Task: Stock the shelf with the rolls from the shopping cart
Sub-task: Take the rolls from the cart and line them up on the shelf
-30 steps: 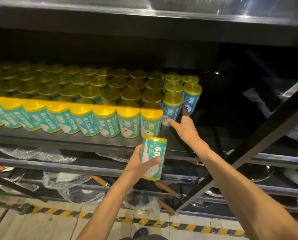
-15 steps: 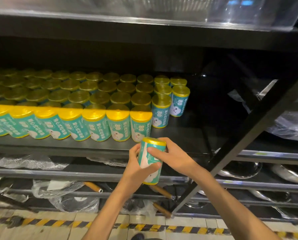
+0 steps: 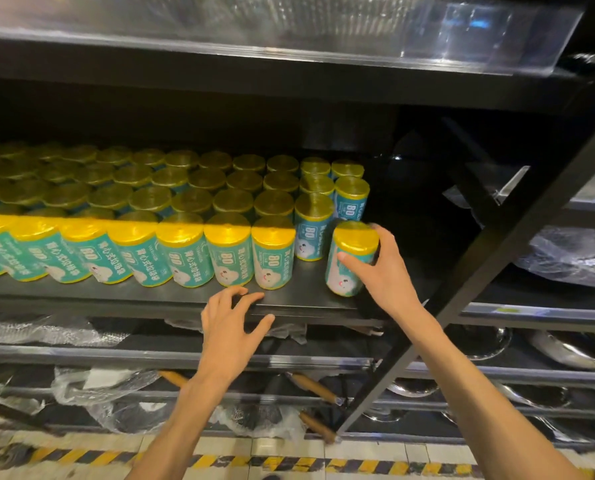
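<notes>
While our right hand (image 3: 384,271) has its fingers (image 3: 349,258) wrapped round the roll (image 3: 349,259) at the front row's (image 3: 133,251) right end on the shelf (image 3: 310,301), and our left hand (image 3: 232,325) hovers spread and empty, we should set it upright, snug against its neighbour.

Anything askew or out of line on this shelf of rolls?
Only the roll in the right hand: it stands apart from the front row, with a gap left of it, and tilts slightly. The left hand is empty by the shelf edge.
</notes>
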